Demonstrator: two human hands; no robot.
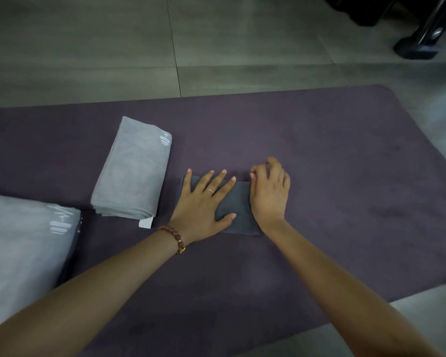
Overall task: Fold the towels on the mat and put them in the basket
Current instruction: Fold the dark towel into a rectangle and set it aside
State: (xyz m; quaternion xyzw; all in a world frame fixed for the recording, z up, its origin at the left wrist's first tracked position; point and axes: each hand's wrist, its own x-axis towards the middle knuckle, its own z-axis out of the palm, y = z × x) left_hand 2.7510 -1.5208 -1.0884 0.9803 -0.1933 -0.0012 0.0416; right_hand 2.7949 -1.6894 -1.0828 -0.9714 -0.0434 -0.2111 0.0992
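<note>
Grey tiled floor [88,47], possibly black stand [420,45]

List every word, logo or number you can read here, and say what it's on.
No readable text.
Light grey folded towel: white striped mark at its corner, no letters legible.
Grey towel at left edge: white mark, too blurred to read.
White tag on the folded towel: nothing legible.

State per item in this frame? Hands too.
mat: flat on floor.
dark towel: folded small, flat on mat, under both hands.
middle towel: folded, lying apart on mat.
left towel: folded, cut off by frame edge.
left hand: flat, fingers spread, pressing dark towel.
right hand: fingers curled at dark towel's right edge; grip unclear.
</note>
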